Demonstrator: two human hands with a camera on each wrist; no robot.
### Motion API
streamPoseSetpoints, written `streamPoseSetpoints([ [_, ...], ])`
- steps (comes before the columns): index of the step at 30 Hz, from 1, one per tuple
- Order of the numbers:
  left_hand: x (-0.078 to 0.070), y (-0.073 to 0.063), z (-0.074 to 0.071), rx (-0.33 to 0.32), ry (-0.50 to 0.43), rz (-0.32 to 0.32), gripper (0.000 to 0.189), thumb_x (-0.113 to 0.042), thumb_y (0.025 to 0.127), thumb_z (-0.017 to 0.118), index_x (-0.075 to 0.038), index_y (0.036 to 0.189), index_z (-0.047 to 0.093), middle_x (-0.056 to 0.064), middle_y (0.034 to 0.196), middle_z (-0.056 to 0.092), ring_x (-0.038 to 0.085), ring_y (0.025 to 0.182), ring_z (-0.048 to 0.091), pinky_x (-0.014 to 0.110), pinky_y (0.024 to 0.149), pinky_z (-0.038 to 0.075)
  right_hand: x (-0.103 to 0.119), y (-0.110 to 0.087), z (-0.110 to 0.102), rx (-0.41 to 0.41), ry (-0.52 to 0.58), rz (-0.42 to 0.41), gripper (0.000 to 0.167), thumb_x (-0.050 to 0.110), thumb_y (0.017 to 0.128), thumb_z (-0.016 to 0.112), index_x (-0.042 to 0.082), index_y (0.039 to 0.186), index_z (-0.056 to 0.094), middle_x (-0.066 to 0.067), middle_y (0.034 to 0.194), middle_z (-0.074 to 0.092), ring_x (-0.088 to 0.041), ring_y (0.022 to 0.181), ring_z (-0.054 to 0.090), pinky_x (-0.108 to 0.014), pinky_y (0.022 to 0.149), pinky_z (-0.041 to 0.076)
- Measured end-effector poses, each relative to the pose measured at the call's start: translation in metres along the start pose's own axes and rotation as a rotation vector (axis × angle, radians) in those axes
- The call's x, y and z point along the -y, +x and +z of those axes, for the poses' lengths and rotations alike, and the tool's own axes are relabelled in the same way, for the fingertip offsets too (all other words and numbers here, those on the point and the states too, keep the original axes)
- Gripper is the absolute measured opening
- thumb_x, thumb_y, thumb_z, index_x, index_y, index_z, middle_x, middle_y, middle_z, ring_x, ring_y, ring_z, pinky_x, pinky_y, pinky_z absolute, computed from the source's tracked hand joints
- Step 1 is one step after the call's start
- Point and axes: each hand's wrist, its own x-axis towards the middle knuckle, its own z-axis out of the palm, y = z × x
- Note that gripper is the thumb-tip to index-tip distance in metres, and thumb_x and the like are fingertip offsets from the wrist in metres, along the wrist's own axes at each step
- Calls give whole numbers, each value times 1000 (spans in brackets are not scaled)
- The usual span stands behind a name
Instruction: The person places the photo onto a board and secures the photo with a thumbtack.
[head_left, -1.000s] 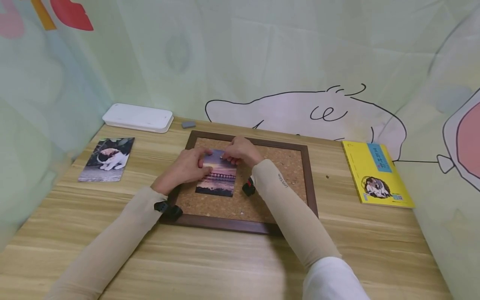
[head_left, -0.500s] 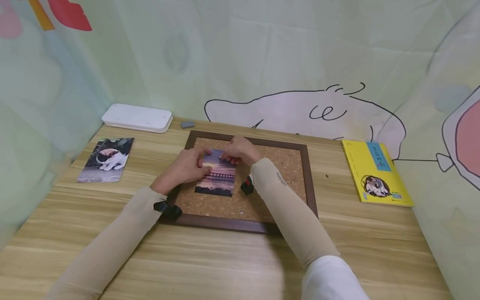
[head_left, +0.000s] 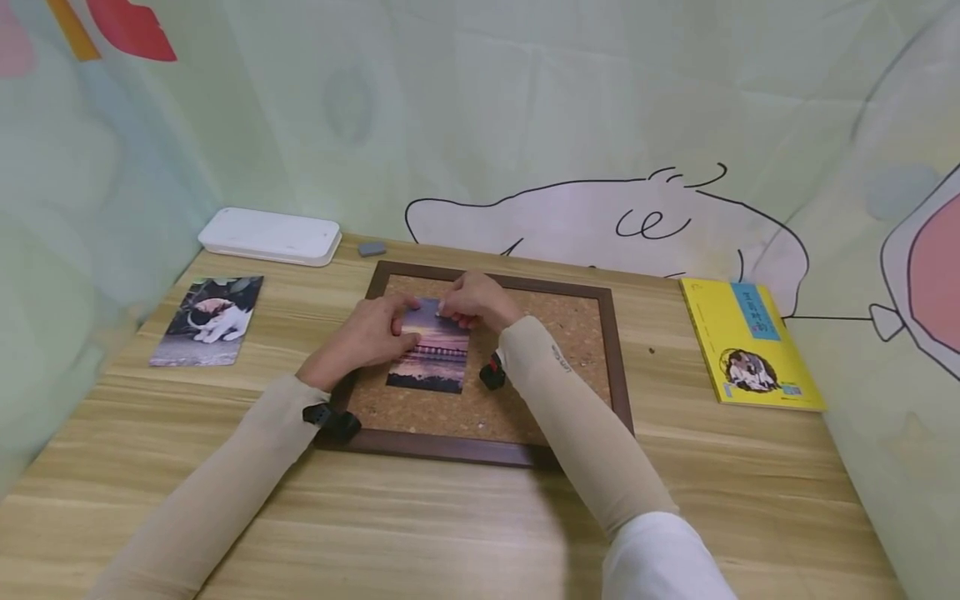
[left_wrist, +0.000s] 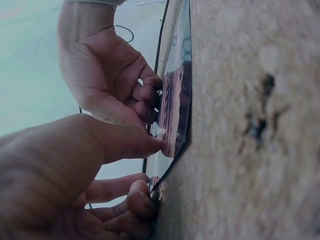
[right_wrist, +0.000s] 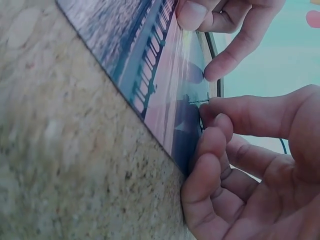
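Note:
A sunset photo (head_left: 427, 367) of a pier lies on the left part of a cork board (head_left: 442, 421) with a dark brown frame. My left hand (head_left: 363, 333) presses it, the thumb on its left side and the index fingertip near its top left corner. At the photo's top right, my right hand (head_left: 483, 300) pinches a pushpin. The pin's thin needle (right_wrist: 202, 101) shows in the right wrist view, pointing at the photo's face, and the fingers cover most of its head. The left wrist view shows an edge of the photo lifted off the cork.
A cat photo (head_left: 208, 323) lies to the left on the wooden table (head_left: 435, 533). Behind it stands a white case (head_left: 270, 237), with a small grey block (head_left: 372, 248) beside it. A yellow book (head_left: 750, 346) is at the right. Printed curtains enclose the table's back and sides.
The head view has shifted slightly. Both hands keep their places on the photo, and the photo stays where it was on the cork board.

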Motion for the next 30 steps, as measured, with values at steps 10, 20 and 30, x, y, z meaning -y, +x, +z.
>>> streamPoseSetpoints([
  [10, 2, 0, 0, 0, -5, 16, 55, -19, 96, 76, 0, 146, 60, 5, 77, 54, 18, 67, 46, 32, 64, 35, 7, 0, 5, -20, -79, 40, 26, 15, 98, 68, 11, 75, 56, 1, 69, 51, -14, 61, 46, -26, 53, 37],
  [20, 1, 2, -1, -2, -1, 22, 56, -19, 96, 75, 1, 145, 60, 5, 76, 54, 18, 68, 46, 32, 65, 35, 8, 1, 5, -61, -85, 65, 28, 17, 97, 69, 10, 72, 58, 1, 68, 52, -14, 61, 47, -26, 53, 38],
  [30, 1, 0, -1, 2, 0, 7, 55, -20, 96, 75, 0, 146, 59, 5, 78, 54, 18, 69, 47, 33, 65, 35, 6, 2, 6, -71, -92, 71, 30, 18, 96, 71, 11, 69, 59, 2, 65, 51, -13, 59, 46, -26, 53, 40],
])
